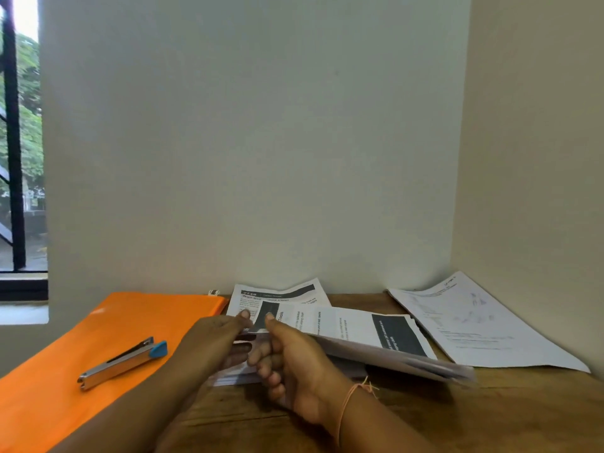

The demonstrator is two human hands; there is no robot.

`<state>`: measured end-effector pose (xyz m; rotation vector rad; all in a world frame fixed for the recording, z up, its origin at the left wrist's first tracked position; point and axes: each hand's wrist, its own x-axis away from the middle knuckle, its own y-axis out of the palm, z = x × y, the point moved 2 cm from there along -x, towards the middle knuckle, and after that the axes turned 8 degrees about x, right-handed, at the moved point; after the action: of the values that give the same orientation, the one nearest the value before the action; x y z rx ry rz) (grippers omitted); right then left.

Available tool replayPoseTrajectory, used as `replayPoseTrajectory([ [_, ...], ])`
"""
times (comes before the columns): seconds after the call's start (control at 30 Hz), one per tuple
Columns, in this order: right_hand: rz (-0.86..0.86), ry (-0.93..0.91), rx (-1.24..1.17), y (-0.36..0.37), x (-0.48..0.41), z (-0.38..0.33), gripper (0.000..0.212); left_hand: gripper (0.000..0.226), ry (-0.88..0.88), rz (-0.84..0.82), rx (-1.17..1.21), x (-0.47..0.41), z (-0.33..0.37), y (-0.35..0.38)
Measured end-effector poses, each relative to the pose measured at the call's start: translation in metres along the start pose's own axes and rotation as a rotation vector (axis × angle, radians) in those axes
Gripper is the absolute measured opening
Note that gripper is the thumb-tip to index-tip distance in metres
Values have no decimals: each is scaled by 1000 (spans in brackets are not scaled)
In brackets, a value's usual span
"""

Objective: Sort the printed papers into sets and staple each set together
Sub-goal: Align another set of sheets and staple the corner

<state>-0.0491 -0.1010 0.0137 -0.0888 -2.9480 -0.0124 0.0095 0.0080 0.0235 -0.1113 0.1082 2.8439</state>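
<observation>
A bundle of printed papers [369, 335] with dark header blocks is lifted off the wooden table [490, 407], tilted and spreading to the right. My left hand [212, 341] and my right hand [287, 358] both grip its left end, thumbs on top and fingers curled under. Another printed sheet [277, 295] lies behind the bundle against the wall. More sheets [235, 377] lie flat under my hands. A silver stapler [122, 362] with a blue tip rests on the orange folder, to the left of my left hand.
An orange folder [65, 371] covers the table's left part. A separate set of white papers [474, 325] lies at the right by the side wall. A wall stands close behind the table and a window [19, 152] is at the far left.
</observation>
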Motion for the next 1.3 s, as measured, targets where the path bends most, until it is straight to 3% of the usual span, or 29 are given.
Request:
replayPoseTrajectory([
  [0.13, -286, -32, 77, 6, 9, -11, 59, 19, 86, 130, -309, -3, 1, -8],
  [0.23, -319, -129, 20, -2, 16, -22, 48, 31, 94, 159, -318, -8, -4, -12],
  [0.4, 160, -274, 62, -45, 12, -29, 25, 52, 268, 213, -388, -8, -6, -14],
  [0.5, 554, -362, 534, -82, 2, -25, 12, 60, 425, 211, -450, -14, 0, -14],
  [0.53, 642, -400, 677, -90, 0, -25, 12, 62, 471, 206, -461, -15, 5, -14],
  [0.6, 702, -439, 740, -102, -3, -25, 27, 64, 540, 178, -462, -18, 13, -13],
  [0.73, 746, -382, 762, -120, -8, -22, 59, 72, 616, 136, -411, -26, 33, -14],
  [0.97, 583, -297, 624, -137, -18, -3, 72, 77, 580, 149, -258, -33, 70, -12],
  [1.1, 546, -311, 366, -136, -18, 1, 19, 80, 476, 181, -19, -39, 81, -12],
  [1.3, 508, -289, 371, -135, -18, 0, 20, 74, 405, 173, 153, -43, 86, -9],
])
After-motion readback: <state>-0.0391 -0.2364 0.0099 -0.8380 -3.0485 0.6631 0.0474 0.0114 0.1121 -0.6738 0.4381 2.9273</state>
